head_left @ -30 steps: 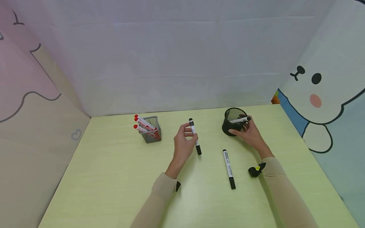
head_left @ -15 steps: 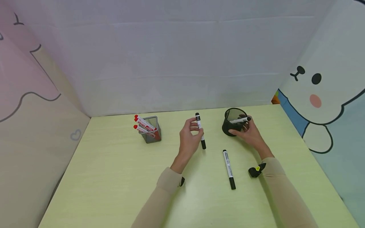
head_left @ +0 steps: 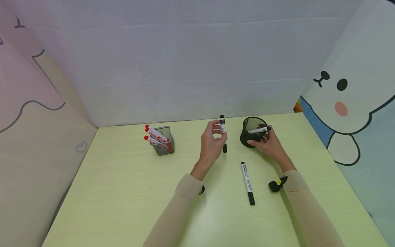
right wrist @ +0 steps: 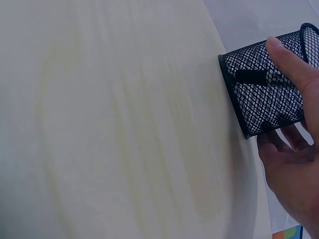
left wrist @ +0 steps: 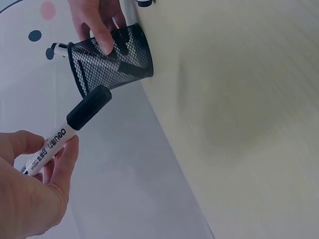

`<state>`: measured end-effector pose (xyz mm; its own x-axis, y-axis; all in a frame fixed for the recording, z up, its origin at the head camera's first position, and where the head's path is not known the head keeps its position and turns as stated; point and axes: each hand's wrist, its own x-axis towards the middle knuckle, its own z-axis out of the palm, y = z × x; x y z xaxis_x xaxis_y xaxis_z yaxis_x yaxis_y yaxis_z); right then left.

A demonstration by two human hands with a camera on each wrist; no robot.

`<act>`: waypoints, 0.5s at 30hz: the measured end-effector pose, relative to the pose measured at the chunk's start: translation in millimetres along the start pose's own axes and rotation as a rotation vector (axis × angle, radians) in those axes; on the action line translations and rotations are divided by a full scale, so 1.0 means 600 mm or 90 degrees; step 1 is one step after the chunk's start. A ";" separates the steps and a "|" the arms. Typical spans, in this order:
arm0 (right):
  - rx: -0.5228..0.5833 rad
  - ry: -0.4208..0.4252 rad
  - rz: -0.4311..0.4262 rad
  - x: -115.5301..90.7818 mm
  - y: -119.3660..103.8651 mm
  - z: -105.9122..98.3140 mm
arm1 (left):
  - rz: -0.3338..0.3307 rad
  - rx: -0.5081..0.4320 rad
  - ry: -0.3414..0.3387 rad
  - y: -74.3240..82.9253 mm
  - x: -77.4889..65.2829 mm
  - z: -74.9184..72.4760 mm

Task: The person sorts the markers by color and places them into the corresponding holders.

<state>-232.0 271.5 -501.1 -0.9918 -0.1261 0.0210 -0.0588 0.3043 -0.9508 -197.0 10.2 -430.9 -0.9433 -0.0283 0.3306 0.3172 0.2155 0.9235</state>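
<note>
My left hand [head_left: 211, 145] pinches a black-capped white marker [left wrist: 52, 142] between thumb and fingers. It holds the marker nearly upright above the table, left of the round black mesh pen cup [head_left: 248, 138]. Around the cup's near right side, my right hand [head_left: 272, 146] grips with thumb and fingers. Inside the cup another black-capped marker [head_left: 260, 130] leans, its end sticking out over the rim. In the right wrist view the cup's mesh wall [right wrist: 271, 94] shows that marker's dark cap through it. A third black marker [head_left: 248, 183] lies on the table, nearer to me.
A grey square mesh pen holder [head_left: 166, 147] with several red-capped markers [head_left: 155, 133] stands at the left of the pale table [head_left: 123, 192]. A white cloth backdrop [head_left: 197, 68] rises behind the table's back edge.
My left hand has carried its marker right and away from me, closer to the black cup, and the marker now stands more upright. The right hand and cup stay in place.
</note>
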 end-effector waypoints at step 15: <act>-0.006 0.008 -0.017 0.003 -0.001 0.003 | 0.066 0.024 -0.025 0.021 0.020 0.029</act>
<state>-233.3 269.2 -501.0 -0.9912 -0.1221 0.0512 -0.0870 0.3091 -0.9470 -206.2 29.8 -418.6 -0.9088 0.0342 0.4158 0.4104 0.2521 0.8764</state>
